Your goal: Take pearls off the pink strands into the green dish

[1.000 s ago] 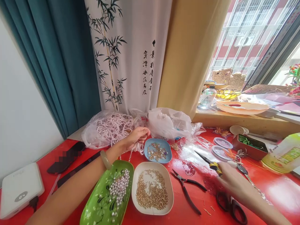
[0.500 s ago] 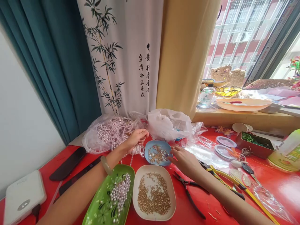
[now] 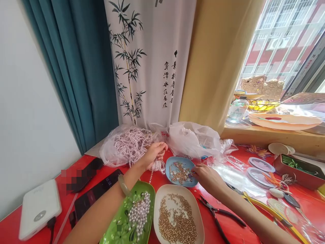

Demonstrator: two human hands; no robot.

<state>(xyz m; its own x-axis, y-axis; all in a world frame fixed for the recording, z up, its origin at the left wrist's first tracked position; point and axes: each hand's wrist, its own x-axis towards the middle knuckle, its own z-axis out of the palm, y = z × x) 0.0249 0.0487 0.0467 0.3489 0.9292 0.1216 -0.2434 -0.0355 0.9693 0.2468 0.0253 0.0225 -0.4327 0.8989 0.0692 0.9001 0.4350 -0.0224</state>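
My left hand (image 3: 156, 152) is closed above the strung pink pearls, its fingers curled together; anything between them is too small to name. At the right rim of the blue dish (image 3: 168, 162), my right hand (image 3: 203, 172) has its fingers pinched together, and what they hold cannot be made out. Gold and pearly beads (image 3: 179, 172) lie in that dish. Nearer to me, a cream dish (image 3: 157, 203) contains small gold beads (image 3: 177, 220). Beside it, loose pearls (image 3: 139, 210) rest on a green tray (image 3: 114, 227) under my left forearm.
Strung pearls (image 3: 132, 144) spill from a plastic bag at the back left, beside a white bag (image 3: 193, 137). Black-handled pliers (image 3: 215, 210) lie right of the cream dish. A white power bank (image 3: 39, 206) and phone (image 3: 96, 193) are at left; spools (image 3: 261, 164) at right.
The camera view has turned left, so the scene appears farther right. My right hand's fingers look more closed together at the blue dish's rim. My left hand stays closed.
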